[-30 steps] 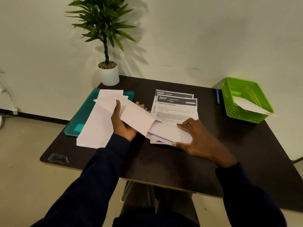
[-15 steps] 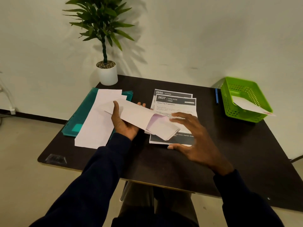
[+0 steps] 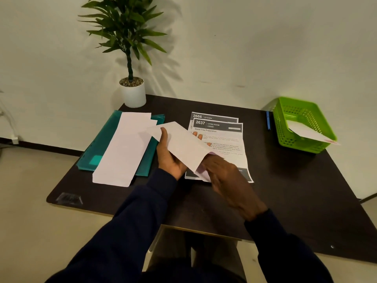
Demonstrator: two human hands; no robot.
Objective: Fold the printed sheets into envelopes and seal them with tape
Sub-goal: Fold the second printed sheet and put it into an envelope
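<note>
Table (image 3: 306, 190): dark top, against pale wall (image 3: 244, 48).
Left hand (image 3: 169, 158): grips envelope (image 3: 183, 146) above table.
Right hand (image 3: 228, 180): fingers at envelope's mouth; grip cannot be told.

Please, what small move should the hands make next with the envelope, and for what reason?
Probably the right hand should lift the top sheet off the pile to fold it. The left hand holds the envelope above the table with its open end toward the right hand, whose fingers are at that opening. No folded sheet is visible in either hand, and the printed sheets lie flat just beneath.
</note>
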